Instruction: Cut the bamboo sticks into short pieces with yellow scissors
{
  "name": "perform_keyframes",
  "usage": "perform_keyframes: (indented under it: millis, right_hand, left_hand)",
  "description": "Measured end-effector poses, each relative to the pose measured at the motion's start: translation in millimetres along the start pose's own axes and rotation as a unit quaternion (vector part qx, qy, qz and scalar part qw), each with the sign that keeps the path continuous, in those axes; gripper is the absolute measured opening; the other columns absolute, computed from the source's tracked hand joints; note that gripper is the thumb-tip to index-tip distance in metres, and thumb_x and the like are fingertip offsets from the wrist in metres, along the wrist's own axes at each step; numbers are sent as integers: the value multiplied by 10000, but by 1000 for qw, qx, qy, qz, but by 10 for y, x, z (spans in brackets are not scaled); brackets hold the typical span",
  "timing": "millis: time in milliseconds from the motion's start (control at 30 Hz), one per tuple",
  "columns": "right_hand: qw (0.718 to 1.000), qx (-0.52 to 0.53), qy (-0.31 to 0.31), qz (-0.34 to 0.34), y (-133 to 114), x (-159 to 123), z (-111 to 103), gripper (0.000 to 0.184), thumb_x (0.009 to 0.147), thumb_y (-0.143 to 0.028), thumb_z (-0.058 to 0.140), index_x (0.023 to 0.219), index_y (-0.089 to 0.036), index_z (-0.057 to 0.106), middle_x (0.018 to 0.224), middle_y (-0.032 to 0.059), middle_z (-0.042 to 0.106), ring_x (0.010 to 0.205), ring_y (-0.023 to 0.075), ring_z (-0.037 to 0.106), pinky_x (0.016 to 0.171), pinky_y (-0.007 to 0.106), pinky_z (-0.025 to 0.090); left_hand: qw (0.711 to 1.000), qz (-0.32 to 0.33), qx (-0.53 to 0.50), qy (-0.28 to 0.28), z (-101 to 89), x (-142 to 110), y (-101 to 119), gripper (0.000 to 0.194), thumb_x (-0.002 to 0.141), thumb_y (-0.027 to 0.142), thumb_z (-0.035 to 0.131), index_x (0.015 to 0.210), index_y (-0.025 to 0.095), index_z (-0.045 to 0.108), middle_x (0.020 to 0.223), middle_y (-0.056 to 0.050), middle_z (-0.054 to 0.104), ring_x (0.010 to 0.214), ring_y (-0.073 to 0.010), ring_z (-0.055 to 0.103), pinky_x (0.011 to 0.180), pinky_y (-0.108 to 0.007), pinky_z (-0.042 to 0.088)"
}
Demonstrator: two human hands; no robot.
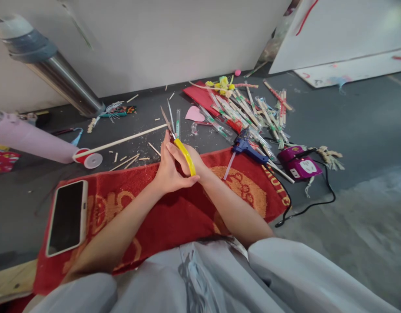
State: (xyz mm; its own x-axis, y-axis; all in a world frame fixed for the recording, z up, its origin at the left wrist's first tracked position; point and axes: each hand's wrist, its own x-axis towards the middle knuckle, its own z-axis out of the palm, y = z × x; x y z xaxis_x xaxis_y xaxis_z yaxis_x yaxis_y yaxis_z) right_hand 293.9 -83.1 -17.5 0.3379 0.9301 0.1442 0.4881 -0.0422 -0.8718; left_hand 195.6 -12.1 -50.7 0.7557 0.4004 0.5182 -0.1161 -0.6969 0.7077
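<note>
So, gripping yellow scissors (187,157) in right fingers (177,154) | seemingly pinching long stick (131,137) in left fingers (165,145), over bench (320,108) | probably partway, with short bits (116,157) cut, wrapped sticks (237,111) unopened

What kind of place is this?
Looks like a makeshift craft workspace, possibly at home or in a small workshop: blue glue gun, yellow-handled scissors in hand, and a pile of wrapped sticks on a gray surface.

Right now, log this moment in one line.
left hand: close to stick end | right hand: holding yellow scissors | blades: parted | phone: on red towel | glue gun: unheld
</note>
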Motion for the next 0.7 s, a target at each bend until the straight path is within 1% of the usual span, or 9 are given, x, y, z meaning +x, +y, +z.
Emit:
perform_keyframes:
  millis: [100,267,467,600,700]
  right_hand:
    - [998,47,8,30,-50,-9,-14,523,909,-653,284,788,-220,550,732,31,637,811,189,627,775,321,488]
    - [997,53,22,43,-101,-16,-20,537,903,-662,286,794,-213,559,778,36,650,736,168,609,722,309,480]
    - [997,56,12,60,-135,-17,-38,522,900,-658,304,776,-215,550,720,33,637,762,191,628,737,326,489]
    - [995,59,9,74,-135,-16,-37,505,890,-661,323,773,-220,540,726,30,634,775,195,636,742,328,490]
    - [995,67,19,78,-135,-5,-42,507,885,-669,323,755,-223,527,705,22,622,785,192,635,731,319,485]
  left_hand:
    - [1000,1,-9,1,-3,5,-15,1325,492,728,761,1494,241,44,1570,-192,102,1451,-393,167,1179,-548,224]
    - [1000,11,-14,7,-10,16,-24,1325,483,736,758,1492,236,59,1554,-191,152,1440,-393,199,1182,-542,223]
    - [1000,16,-6,6,-19,11,-40,1297,506,738,744,1487,235,62,1533,-192,203,1437,-392,202,1175,-571,213]
    - [1000,19,-8,6,-21,8,-45,1276,526,736,734,1488,239,60,1548,-192,171,1443,-391,190,1176,-568,204]
    - [1000,29,1,3,-20,9,-57,1257,548,745,715,1486,234,53,1558,-197,139,1451,-385,170,1179,-550,206]
